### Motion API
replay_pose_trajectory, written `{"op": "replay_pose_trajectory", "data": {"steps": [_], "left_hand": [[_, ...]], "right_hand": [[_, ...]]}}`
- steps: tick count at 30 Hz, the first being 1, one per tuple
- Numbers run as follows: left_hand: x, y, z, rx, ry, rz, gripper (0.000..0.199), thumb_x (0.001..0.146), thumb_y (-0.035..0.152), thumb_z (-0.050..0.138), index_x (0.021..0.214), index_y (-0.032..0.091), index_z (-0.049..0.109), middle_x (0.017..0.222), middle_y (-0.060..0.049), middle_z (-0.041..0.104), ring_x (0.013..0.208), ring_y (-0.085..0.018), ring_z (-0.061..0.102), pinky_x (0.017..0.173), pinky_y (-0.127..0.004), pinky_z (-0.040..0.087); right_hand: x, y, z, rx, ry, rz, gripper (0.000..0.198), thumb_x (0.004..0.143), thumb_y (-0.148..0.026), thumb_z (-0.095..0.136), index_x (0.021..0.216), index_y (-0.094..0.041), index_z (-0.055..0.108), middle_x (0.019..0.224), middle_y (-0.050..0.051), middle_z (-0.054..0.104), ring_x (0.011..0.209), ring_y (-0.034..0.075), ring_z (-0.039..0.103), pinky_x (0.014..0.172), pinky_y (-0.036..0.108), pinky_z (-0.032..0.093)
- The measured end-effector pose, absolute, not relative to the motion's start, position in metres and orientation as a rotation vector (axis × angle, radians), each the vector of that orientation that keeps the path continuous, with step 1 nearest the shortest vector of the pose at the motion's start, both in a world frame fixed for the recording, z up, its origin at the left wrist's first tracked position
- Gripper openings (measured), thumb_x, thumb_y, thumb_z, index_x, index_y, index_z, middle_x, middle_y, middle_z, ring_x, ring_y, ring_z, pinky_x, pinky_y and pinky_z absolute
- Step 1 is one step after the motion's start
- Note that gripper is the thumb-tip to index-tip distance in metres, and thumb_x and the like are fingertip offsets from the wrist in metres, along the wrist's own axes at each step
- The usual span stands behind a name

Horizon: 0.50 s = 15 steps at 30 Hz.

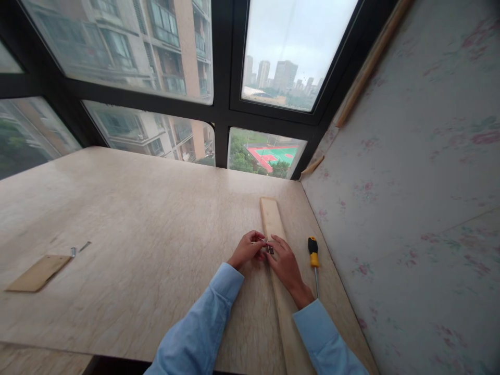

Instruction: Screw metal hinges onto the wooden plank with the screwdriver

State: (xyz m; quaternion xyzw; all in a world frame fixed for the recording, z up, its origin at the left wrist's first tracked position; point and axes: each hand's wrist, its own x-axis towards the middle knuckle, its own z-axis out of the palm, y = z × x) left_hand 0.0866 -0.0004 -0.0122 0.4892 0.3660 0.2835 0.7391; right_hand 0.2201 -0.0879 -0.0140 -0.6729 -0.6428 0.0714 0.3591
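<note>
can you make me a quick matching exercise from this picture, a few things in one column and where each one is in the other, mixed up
Things:
1. screwdriver
2. wooden strip
3. flat brown piece
4. small metal part

Places:
A. far left of the table
B. at the fingertips of both hands
C. under the right hand, running away towards the window
D. right of the right hand, near the wall

Pairs: 1-D, 2-C, 3-A, 4-B

Black-framed windows (219,109) letting in grey daylight; floral wall (410,182) standing on right; pale marbled surface (136,219) spreading below, towers showing outside.
</note>
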Motion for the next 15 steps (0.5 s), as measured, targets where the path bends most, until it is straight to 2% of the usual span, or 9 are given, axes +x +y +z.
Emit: {"op": "replay_pose_trajectory", "data": {"steps": [8, 15], "left_hand": [[0.065, -0.012, -0.006, 0.992, 0.918, 0.771, 0.020, 0.074, 0.016, 0.060, 0.093, 0.014, 0.058, 0.084, -0.003, 0.067, 0.048, -0.009, 0.062, 0.045, -0.021, 0.050], [-0.019, -0.007, 0.012, 1.039, 1.171, 0.910, 0.017, 0.074, 0.012, 0.056, 0.090, 0.013, 0.059, 0.085, -0.004, 0.069, 0.049, -0.008, 0.062, 0.046, -0.019, 0.050]], "right_hand": [[0.221, -0.090, -0.014, -1.655, -1.653, 0.155, 0.017, 0.090, -0.029, 0.055, 0.097, -0.020, 0.069, 0.117, 0.014, 0.069, 0.113, 0.026, 0.064, 0.101, 0.047, 0.050], [0.229, -0.090, -0.032, -1.571, -1.725, 0.028, 0.034, 0.093, -0.047, 0.049, 0.098, -0.019, 0.067, 0.112, 0.016, 0.071, 0.105, 0.028, 0.066, 0.096, 0.049, 0.052]]}}
